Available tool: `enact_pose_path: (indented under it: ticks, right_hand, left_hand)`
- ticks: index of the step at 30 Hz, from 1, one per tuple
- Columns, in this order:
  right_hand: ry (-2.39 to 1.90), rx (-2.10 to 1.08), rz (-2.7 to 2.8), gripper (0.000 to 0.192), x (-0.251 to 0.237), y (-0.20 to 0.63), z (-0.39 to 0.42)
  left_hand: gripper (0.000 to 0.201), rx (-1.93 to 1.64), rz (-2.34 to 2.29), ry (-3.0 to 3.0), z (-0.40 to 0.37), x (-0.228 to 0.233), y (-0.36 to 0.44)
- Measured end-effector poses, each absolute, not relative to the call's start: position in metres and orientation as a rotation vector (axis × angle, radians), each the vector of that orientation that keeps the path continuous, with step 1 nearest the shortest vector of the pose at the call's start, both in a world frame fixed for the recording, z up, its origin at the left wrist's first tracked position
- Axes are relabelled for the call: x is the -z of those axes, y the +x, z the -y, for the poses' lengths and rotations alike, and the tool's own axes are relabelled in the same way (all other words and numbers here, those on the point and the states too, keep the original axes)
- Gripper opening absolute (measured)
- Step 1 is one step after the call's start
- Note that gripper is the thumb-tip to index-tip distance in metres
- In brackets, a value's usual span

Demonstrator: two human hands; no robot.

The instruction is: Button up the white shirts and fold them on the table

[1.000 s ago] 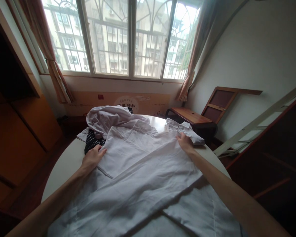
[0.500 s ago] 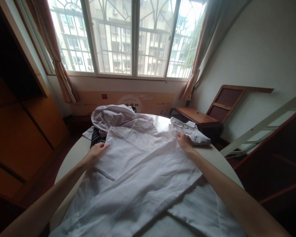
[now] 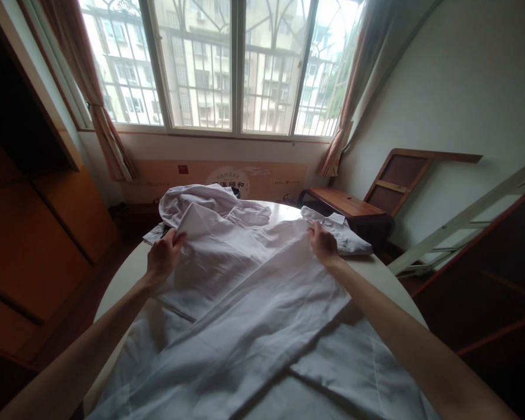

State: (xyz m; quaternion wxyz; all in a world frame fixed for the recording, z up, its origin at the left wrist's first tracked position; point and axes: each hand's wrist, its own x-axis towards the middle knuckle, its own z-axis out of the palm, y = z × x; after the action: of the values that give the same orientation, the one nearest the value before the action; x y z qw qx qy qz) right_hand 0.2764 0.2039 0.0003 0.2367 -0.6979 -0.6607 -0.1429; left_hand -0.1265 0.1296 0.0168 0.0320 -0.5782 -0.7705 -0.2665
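A white shirt (image 3: 254, 297) lies spread over the round table, its sleeves laid across the body and its near part running out of the bottom of the view. My left hand (image 3: 165, 254) is closed on the shirt's far left corner, which it holds raised in a peak. At the far right corner my right hand (image 3: 322, 242) pinches the cloth between thumb and fingers. Behind the shirt sits a crumpled pale garment (image 3: 196, 198). A folded light grey shirt (image 3: 347, 236) rests just past my right hand.
The white round tabletop (image 3: 118, 286) shows at both sides. Beyond it stand a wooden bench (image 3: 341, 201) and a leaning framed panel (image 3: 389, 181). A pale ladder (image 3: 459, 227) leans on the right, and an orange-brown cabinet (image 3: 65, 233) is at the left. A barred window (image 3: 201, 70) is ahead.
My left hand has moved up and away from me, closing round the shirt's corner and lifting it. The right hand keeps its hold and has risen slightly.
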Motion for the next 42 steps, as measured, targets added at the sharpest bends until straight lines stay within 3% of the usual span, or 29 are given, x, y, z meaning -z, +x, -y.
enact_pose_path:
  ticks: [3, 7, 13, 17, 25, 32, 42]
  right_hand:
    - [-1.874, 0.451, 1.870, 0.032, 0.004, 0.262, -0.209]
    - [-1.715, 0.527, 2.004, 0.047, 0.021, 0.235, -0.194]
    - [-1.866, 0.046, 2.255, 0.053, 0.049, 0.217, -0.172]
    - [-1.781, -0.008, 2.288, 0.056, 0.048, 0.234, -0.177]
    - [-2.054, 0.072, 2.147, 0.065, 0.049, 0.250, -0.183]
    - [-2.046, 0.079, 2.145, 0.066, 0.047, 0.248, -0.181]
    - [-1.979, 0.119, 2.136, 0.058, 0.050, 0.251, -0.181]
  left_hand:
    - [0.036, 0.647, 2.316, -1.758, -0.131, -0.011, -0.132]
    - [0.054, 0.568, 1.966, -1.819, -0.136, 0.007, -0.120]
    - [0.055, 0.318, 2.040, -2.194, -0.146, 0.041, -0.094]
    - [0.058, 0.229, 2.077, -2.226, -0.152, 0.051, -0.099]
    - [0.046, 0.349, 1.870, -2.207, -0.160, 0.032, -0.064]
    - [0.041, 0.635, 1.728, -2.250, -0.238, -0.008, 0.002]
    - [0.022, 0.480, 1.580, -2.533, -0.307, -0.021, 0.041]
